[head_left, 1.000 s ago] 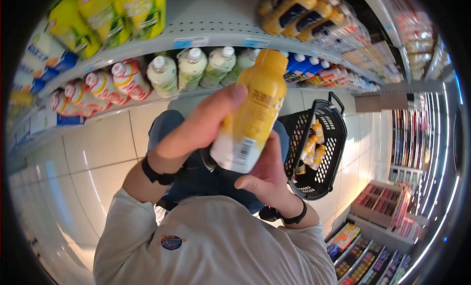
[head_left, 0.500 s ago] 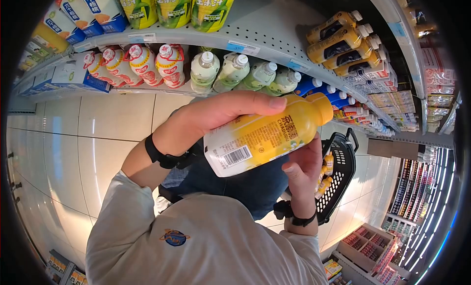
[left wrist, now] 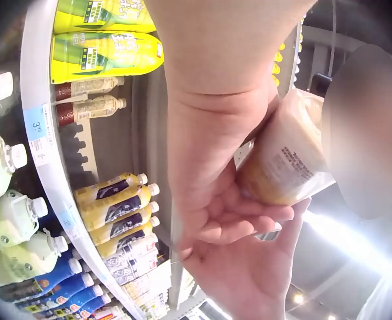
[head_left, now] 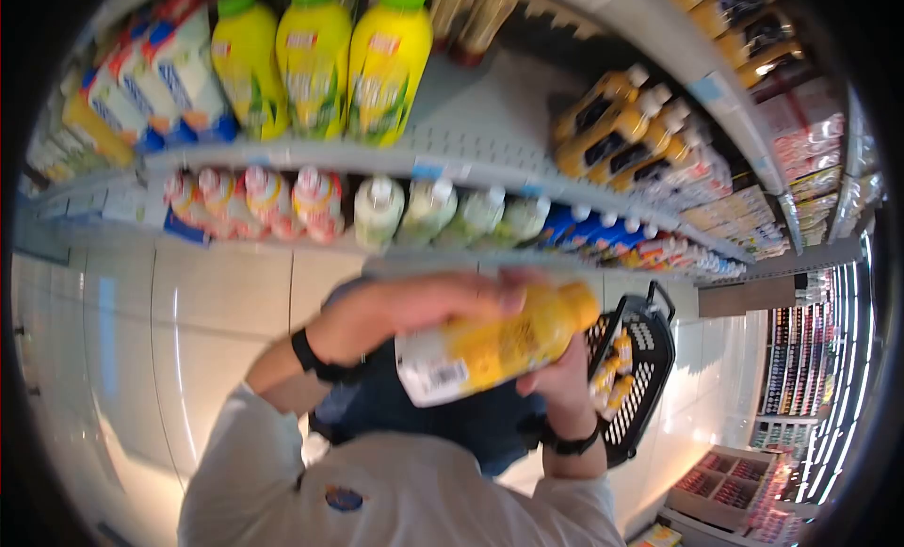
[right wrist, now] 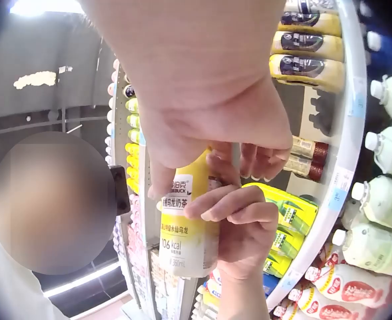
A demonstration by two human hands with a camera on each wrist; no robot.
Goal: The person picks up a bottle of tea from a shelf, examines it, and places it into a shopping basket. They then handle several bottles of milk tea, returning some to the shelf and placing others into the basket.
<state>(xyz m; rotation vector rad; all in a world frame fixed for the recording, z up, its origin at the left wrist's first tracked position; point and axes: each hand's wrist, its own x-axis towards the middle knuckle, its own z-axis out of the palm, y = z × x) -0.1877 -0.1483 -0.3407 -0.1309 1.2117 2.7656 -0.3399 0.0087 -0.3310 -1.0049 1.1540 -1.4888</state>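
Observation:
A yellow drink bottle (head_left: pixel 490 349) with a white barcode label lies almost level in front of my chest, cap end to the right. My left hand (head_left: pixel 424 307) reaches over it, fingers curled round its body. My right hand (head_left: pixel 556 373) holds it from below near the cap end. In the left wrist view, my left hand's fingers (left wrist: pixel 242 220) wrap the bottle (left wrist: pixel 286 160) and the right palm (left wrist: pixel 249 280) lies under them. In the right wrist view, the bottle (right wrist: pixel 186 227) stands upright between my right hand (right wrist: pixel 209 127) and my left hand's curled fingers (right wrist: pixel 239 217).
A black shopping basket (head_left: pixel 650 378) holding several small yellow bottles stands on the tiled floor to my right. Shelves in front carry green-capped yellow bottles (head_left: pixel 311 67), pale green bottles (head_left: pixel 428 213), red-and-white bottles (head_left: pixel 264 203) and amber bottles (head_left: pixel 612 123).
The bottle tipped from nearly upright to lying level, then dropped lower toward my chest. Both hands kept hold of it. The head view tilted up toward the higher shelves.

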